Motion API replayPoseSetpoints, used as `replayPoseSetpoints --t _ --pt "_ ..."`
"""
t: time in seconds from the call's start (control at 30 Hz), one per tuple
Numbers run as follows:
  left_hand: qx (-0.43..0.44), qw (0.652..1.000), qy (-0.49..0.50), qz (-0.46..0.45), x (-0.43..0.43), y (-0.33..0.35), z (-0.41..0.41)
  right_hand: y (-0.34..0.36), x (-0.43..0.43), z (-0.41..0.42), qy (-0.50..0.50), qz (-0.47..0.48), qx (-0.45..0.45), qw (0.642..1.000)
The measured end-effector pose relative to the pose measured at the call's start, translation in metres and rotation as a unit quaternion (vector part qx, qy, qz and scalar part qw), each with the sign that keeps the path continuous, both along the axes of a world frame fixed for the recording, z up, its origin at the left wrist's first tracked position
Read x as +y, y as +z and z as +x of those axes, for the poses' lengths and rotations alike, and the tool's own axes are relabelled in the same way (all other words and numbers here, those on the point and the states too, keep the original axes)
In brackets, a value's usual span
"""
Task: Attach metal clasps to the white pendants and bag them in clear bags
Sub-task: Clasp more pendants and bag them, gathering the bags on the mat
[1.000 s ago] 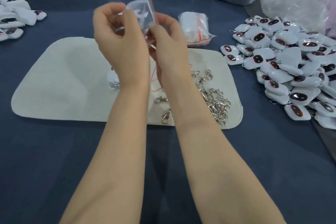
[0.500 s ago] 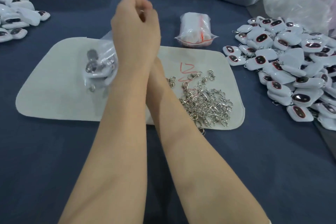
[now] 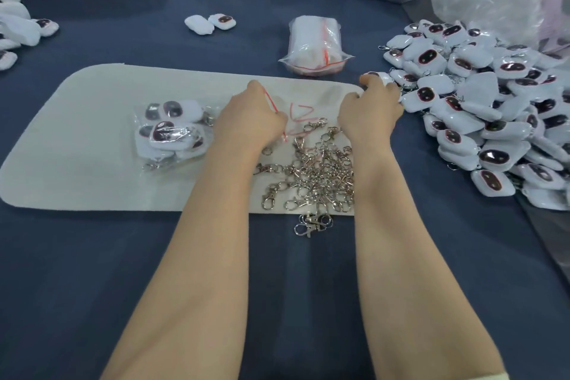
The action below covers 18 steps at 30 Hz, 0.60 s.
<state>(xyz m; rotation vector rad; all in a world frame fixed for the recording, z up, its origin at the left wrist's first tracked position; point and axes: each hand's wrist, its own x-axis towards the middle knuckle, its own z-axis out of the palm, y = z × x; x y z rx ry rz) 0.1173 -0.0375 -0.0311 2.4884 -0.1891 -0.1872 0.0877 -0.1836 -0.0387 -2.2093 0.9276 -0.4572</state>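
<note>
Pinches clear bag in left hand over the mat, grips white pendant in right hand at its right corner; clasps heaped on it, bagged pendants leftward.

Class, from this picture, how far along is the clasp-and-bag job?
Done: bagged pendants lie on the mat. In hand: the left hand pinches a clear bag; the right hand grips a pendant from the pile. Left: that large pile and the loose clasps.

Two bare hands — left hand, right hand — on bare forearms running to the bottom edge. Only clothing visible: sliver of pale cream sleeve at the right arm's upper end, bottom corner.
</note>
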Motion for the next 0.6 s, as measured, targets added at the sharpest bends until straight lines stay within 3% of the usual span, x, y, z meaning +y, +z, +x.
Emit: replayPoseSetpoints --t 0.23,0.4,0.6 --pt "0.016 1.000 0.006 0.011 -0.012 -0.001 0.012 -0.009 -0.022 0.000 -0.052 -0.024 -0.015 0.998" --pt "0.023 1.000 -0.007 0.017 -0.012 -0.004 0.021 -0.013 -0.031 0.007 -0.076 -0.052 0.031 0.995" --pt "0.010 1.000 -0.007 0.008 -0.010 -0.007 0.021 -0.019 -0.028 0.010 -0.045 -0.075 0.021 0.996"
